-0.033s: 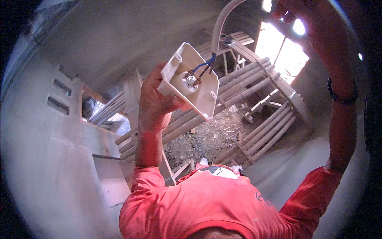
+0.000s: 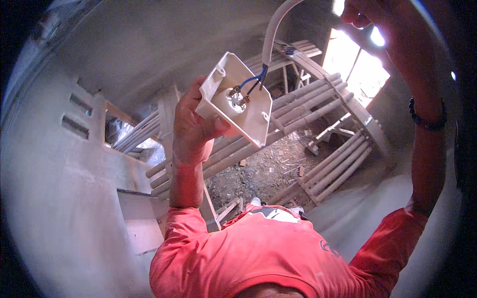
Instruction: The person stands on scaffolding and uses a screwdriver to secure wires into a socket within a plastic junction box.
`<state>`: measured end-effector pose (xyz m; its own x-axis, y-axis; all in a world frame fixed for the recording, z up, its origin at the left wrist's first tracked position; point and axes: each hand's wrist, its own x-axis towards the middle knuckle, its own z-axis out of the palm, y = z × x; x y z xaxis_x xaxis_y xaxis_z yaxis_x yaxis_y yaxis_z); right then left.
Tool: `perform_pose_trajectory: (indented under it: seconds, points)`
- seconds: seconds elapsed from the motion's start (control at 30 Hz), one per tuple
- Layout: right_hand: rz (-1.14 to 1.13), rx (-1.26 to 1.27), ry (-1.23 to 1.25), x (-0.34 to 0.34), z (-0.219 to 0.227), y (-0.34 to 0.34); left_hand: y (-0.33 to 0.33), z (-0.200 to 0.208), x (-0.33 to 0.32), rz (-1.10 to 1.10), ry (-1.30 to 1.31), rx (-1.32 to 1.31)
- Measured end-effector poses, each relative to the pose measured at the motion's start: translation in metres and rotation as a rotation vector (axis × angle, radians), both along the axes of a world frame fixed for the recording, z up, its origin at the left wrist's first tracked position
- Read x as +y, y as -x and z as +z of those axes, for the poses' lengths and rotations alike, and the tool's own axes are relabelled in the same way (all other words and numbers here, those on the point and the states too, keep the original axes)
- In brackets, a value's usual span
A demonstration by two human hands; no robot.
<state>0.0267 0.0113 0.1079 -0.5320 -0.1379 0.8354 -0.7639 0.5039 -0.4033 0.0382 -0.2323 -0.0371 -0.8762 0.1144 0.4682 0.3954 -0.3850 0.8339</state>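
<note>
My left hand (image 2: 191,124) is raised and grips a white square plastic box (image 2: 251,116) by its lower left edge, the open side facing me. Inside it sits a round white fitting (image 2: 234,102) with two brass terminals. A blue and a dark wire (image 2: 254,82) run from the terminals into a white cable (image 2: 271,35) that curves up out of the picture. My right hand (image 2: 365,14) is lifted high at the top right, against a bright opening. Its fingers look curled, and glare hides whether it holds anything. A dark bead bracelet (image 2: 426,121) circles that forearm. Both sleeves are red.
Far below lie bundles of long pale poles (image 2: 308,107) and a wooden frame over a rubble-strewn floor (image 2: 263,171). Grey plastered walls (image 2: 54,188) surround me, with a ledge (image 2: 136,218) at lower left. A bright window opening (image 2: 357,69) glares at upper right.
</note>
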Motion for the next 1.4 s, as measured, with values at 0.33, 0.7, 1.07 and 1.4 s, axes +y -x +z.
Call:
perform_pose_trajectory:
  seconds: [0.33,0.7,1.07,1.4]
  points:
    - [0.157,-0.074,0.0,-0.034,-0.005,0.04,-0.024,0.009,-0.049,0.362,0.068,0.113]
    - [0.256,-0.126,-0.047,-0.052,-0.014,0.088,-0.031,0.0,-0.055,0.655,0.238,0.288]
    - [0.06,-0.12,-0.359,-0.019,-0.034,0.115,-0.042,0.008,-0.053,0.929,0.378,0.44]
    - [0.539,-0.754,0.279,-0.009,-0.195,0.065,-0.045,0.009,-0.073,1.07,0.481,0.539]
